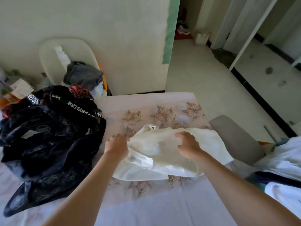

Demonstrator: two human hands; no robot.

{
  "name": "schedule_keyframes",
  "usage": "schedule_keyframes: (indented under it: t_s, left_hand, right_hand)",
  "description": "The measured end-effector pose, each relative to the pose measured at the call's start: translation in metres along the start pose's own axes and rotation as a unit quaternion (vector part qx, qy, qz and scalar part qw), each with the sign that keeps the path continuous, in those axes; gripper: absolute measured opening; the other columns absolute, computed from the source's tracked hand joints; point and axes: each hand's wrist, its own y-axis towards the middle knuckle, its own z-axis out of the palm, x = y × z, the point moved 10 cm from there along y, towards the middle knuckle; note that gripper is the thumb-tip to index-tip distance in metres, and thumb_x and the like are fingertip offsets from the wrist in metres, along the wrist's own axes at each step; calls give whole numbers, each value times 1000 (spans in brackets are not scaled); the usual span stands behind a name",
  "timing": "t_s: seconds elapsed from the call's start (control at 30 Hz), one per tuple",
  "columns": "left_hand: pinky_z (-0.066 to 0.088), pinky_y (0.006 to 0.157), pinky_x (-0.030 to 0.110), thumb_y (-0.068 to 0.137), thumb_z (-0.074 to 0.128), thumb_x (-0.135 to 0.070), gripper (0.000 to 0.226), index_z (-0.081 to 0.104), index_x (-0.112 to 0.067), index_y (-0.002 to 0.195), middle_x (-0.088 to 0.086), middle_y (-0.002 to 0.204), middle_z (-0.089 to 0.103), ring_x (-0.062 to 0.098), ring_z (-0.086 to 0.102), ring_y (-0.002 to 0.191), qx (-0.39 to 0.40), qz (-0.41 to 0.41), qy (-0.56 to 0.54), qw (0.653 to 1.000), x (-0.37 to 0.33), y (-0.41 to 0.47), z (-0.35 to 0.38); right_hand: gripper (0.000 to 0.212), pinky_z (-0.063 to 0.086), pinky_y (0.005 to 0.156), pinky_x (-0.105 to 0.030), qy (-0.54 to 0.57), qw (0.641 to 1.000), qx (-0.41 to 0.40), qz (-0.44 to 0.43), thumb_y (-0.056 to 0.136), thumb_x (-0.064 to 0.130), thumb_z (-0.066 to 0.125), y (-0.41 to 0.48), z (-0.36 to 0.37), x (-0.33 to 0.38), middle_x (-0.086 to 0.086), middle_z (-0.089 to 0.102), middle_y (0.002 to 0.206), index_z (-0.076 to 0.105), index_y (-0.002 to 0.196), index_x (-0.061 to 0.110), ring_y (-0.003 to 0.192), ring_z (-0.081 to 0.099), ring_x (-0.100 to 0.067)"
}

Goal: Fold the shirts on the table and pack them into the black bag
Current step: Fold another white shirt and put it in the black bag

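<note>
A white shirt (164, 154) lies partly folded in the middle of the table (146, 103), which wears a pale floral cloth. My left hand (117, 145) rests at the shirt's left edge, fingers bent down onto the cloth. My right hand (187, 145) sits on top of the shirt with curled fingers pressing into the fabric; whether it pinches the cloth is unclear. The black bag (48, 136), with white lettering on its straps, slumps open on the table's left side with dark clothes in it.
A grey chair back (236, 139) stands at the table's right edge, with white clothing (283, 157) heaped beyond it. Behind the bag a white chair (53, 59) holds grey garments (83, 75). Open floor and a doorway lie at the far right.
</note>
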Motion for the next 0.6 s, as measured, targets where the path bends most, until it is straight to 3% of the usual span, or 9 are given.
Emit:
schedule_keyframes:
  t_s: [0.07, 0.17, 0.23, 0.3, 0.37, 0.47, 0.53, 0.57, 0.6]
  left_hand:
    - [46, 100, 36, 88, 58, -7, 44, 61, -34, 122, -2, 135, 53, 18, 50, 122, 6, 116, -102, 988, -45, 3, 10]
    - [31, 112, 40, 82, 72, -37, 52, 54, -42, 131, -4, 149, 37, 19, 29, 138, 74, 255, -47, 963, -111, -4, 46]
    - [16, 118, 51, 71, 80, -49, 77, 45, -43, 139, 2, 161, 9, 29, 4, 147, 116, 276, 46, 953, -129, -6, 76]
    - [1, 117, 62, 62, 86, -48, 98, 34, -42, 146, 6, 162, -17, 36, -19, 147, 151, 280, 100, 943, -130, -5, 98]
    - [-6, 117, 62, 58, 88, -46, 114, 22, -41, 151, 6, 160, -27, 35, -30, 144, 157, 288, 105, 939, -124, -5, 108]
    - [-11, 119, 55, 51, 90, -54, 137, 2, -40, 155, 2, 159, -30, 28, -34, 143, 151, 306, 75, 937, -110, -3, 106]
    - [-10, 120, 54, 50, 89, -59, 144, -9, -41, 154, -2, 159, -27, 24, -30, 145, 136, 303, 68, 941, -95, 0, 99]
    - [-7, 121, 52, 52, 88, -58, 142, -9, -41, 154, -3, 161, -21, 22, -23, 148, 115, 296, 61, 946, -88, 2, 91]
    - [1, 122, 49, 58, 87, -54, 133, -4, -40, 155, -5, 163, -9, 21, -9, 151, 85, 282, 45, 955, -81, 7, 79]
  right_hand:
    - [64, 29, 116, -42, 0, 999, 42, 3, 83, 12, 59, -4, 18, -9, 4, 26, 159, 45, 141, 34, 145, 28, -19]
    - [67, 22, 120, -43, -11, 997, 66, -31, 73, 49, 76, -16, 38, -9, 4, 12, 163, 50, 135, 38, 150, 15, -17]
    - [102, 16, 122, -45, -76, 990, 99, -60, 59, 67, 79, -25, 59, -10, 7, -7, 164, 35, 147, 40, 152, -1, -16]
    - [125, 10, 123, -48, -146, 979, 117, -86, 53, 65, 83, -31, 81, -18, 7, -22, 161, 11, 153, 42, 151, -15, -15]
    - [109, 14, 120, -49, -155, 978, 72, -122, 62, 49, 85, -29, 87, -21, 3, -13, 164, 21, 150, 40, 152, -9, -18]
    - [38, 31, 113, -35, -53, 990, -4, -132, 89, 31, 68, -20, 65, -16, 4, 37, 156, 62, 127, 29, 142, 37, -14]
    - [21, 47, 91, -31, 47, 994, -8, -95, 98, 36, 57, -12, 45, -9, 5, 68, 113, 70, 105, 22, 99, 63, -8]
    - [25, 49, 77, -31, 87, 992, -18, -84, 100, 37, 52, -10, 31, -2, 5, 67, 87, 66, 92, 19, 77, 61, -8]
    - [29, 47, 67, -32, 117, 989, -40, -78, 101, 36, 49, -6, 13, 6, 4, 61, 73, 60, 84, 16, 67, 57, -10]
